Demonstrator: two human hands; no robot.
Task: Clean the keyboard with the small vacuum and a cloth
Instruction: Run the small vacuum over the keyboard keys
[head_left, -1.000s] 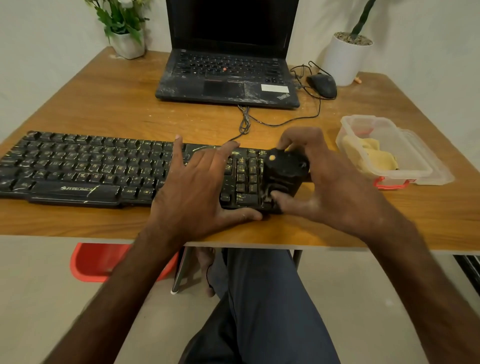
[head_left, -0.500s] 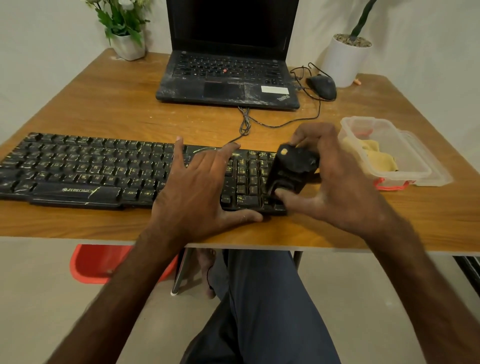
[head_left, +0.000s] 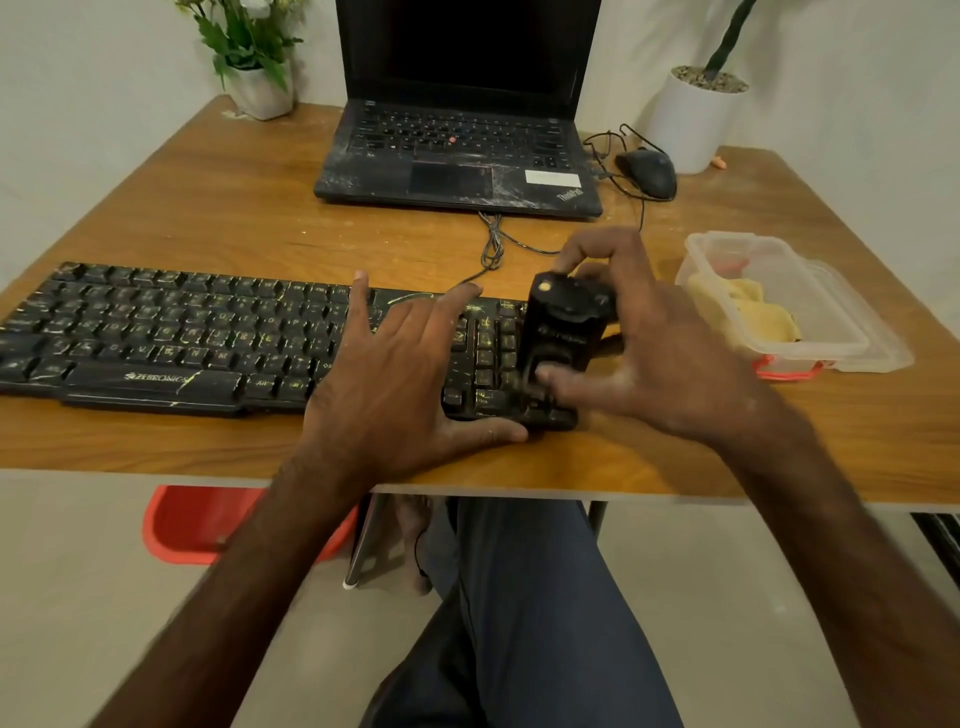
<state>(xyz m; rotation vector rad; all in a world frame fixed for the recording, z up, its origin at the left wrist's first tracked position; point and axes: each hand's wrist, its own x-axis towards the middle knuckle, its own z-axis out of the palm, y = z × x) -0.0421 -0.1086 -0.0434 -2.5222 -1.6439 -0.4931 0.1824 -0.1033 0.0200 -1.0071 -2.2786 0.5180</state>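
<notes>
The keyboard (head_left: 156, 338) is lying along the front edge of the table (head_left: 260, 218), its long axis running left to right. Its left end is reaching the table's left edge, and its right end is sitting under the hands, about midway along the front edge. The small vacuum (head_left: 563, 322) is being gripped by the right hand (head_left: 665, 358), fingers curled over its top and thumb pressed to its near side. It is being stood upright on the number-pad keys at the keyboard's right end. The left hand (head_left: 395, 384) is being laid flat, fingers straight and spread, on the keys just left of the vacuum, grasping nothing. Most of the keyboard's length is stretching away leftward past that hand, so a sweep along that axis is judged to be called for. The black keys are showing pale dust streaks and yellowish marks. The cloth (head_left: 753, 312) is lying in a clear container (head_left: 810, 349) near the table's right edge, nearer the right hand.
</notes>
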